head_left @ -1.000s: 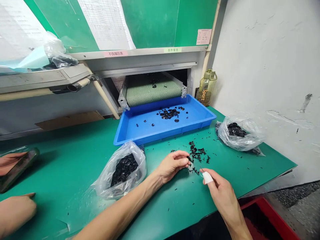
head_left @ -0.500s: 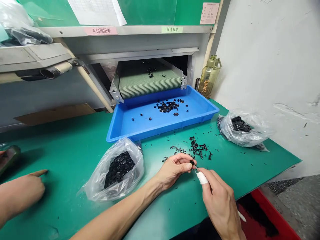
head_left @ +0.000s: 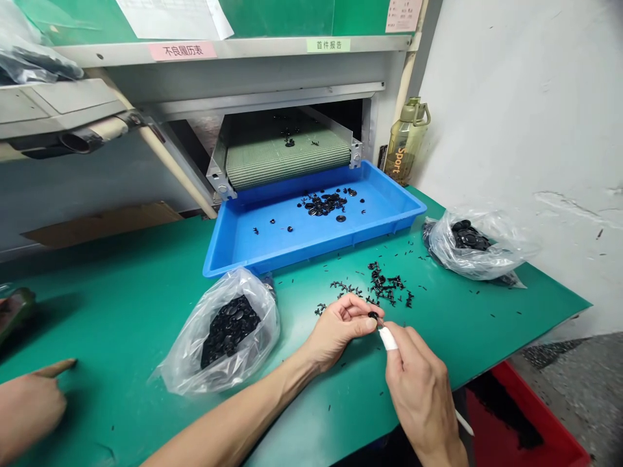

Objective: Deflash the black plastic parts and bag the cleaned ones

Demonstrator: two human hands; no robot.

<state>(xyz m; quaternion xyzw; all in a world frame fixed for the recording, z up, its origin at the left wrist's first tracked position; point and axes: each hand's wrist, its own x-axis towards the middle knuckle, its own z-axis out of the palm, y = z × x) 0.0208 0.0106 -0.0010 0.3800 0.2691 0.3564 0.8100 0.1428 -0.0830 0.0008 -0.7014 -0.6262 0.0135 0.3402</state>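
Note:
My left hand (head_left: 335,327) pinches a small round black plastic part (head_left: 373,316) between thumb and fingertips. Against that part, my right hand (head_left: 421,376) holds a slim metal-tipped tool (head_left: 381,323); its kind is mostly hidden by the fingers. White wrapping covers my right thumb. Just beyond my hands, a loose pile of small branched black pieces (head_left: 384,283) lies on the green table. An open clear plastic bag (head_left: 182,353) full of black round parts stands beside my left forearm. Another clear bag (head_left: 506,250) with black discs sits at the right.
A blue tray (head_left: 233,250) with scattered black parts lies under the end of a green conveyor belt (head_left: 292,165). Behind it stands a bottle (head_left: 403,146) by the wall. Another person's hand (head_left: 32,405) points from the left. A red bin (head_left: 555,415) sits below the table edge.
My right hand has moved up and left, bringing the tool tip to the part in my left hand. The other person's hand has shifted slightly. The camera view has tilted downward.

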